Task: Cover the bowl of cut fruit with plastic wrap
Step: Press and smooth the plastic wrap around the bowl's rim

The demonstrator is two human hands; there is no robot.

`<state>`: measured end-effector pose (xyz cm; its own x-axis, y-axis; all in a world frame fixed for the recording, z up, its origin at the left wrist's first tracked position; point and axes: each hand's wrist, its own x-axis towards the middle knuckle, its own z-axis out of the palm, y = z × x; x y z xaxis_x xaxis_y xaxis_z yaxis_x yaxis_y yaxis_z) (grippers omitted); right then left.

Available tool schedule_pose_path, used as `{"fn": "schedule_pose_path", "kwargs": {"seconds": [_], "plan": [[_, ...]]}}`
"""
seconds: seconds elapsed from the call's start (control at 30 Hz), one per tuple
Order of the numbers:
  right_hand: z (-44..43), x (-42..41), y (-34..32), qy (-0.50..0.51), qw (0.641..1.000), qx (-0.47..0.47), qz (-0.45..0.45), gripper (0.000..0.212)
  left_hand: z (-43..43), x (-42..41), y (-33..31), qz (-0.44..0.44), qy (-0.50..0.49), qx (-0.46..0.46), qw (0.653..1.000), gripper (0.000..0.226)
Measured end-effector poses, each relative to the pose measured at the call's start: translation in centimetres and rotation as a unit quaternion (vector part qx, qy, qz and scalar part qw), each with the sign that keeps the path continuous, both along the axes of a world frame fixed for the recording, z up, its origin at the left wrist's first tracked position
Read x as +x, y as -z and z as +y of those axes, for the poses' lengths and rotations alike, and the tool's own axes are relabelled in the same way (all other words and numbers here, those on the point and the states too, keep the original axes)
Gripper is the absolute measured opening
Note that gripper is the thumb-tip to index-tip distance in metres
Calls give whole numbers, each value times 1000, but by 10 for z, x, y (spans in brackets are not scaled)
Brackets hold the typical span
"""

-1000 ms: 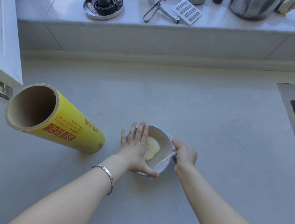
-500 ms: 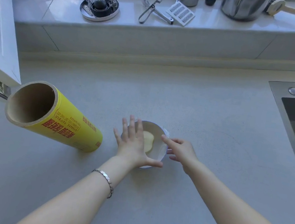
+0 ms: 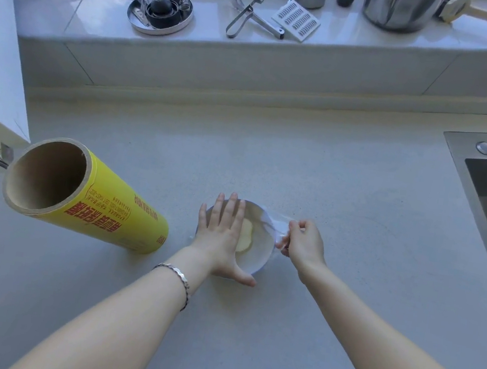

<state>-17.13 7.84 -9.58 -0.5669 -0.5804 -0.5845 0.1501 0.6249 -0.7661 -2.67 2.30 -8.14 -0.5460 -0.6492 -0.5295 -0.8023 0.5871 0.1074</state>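
Head view. Small white bowl sits on the bench, front and centre, with a pale slice of fruit inside. Across its top lies the left hand, flat, fingers straight, pressing down. At the bowl's right rim the right hand pinches a loose edge of plastic wrap. Yellow roll lies near, to the left. Wrap looks thin, limp and clingy, so it would likely bunch or tear if yanked. Best taken at the free edge and drawn down snug against the wall. Bowl seems light and needs steadying.
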Motion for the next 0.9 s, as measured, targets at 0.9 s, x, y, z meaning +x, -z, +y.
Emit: {"fn": "schedule_pose_path", "kwargs": {"seconds": [0.9], "plan": [[27, 8, 13, -19, 985, -44, -165, 6, -3, -7, -8, -11, -64, 38, 997, 149]]}}
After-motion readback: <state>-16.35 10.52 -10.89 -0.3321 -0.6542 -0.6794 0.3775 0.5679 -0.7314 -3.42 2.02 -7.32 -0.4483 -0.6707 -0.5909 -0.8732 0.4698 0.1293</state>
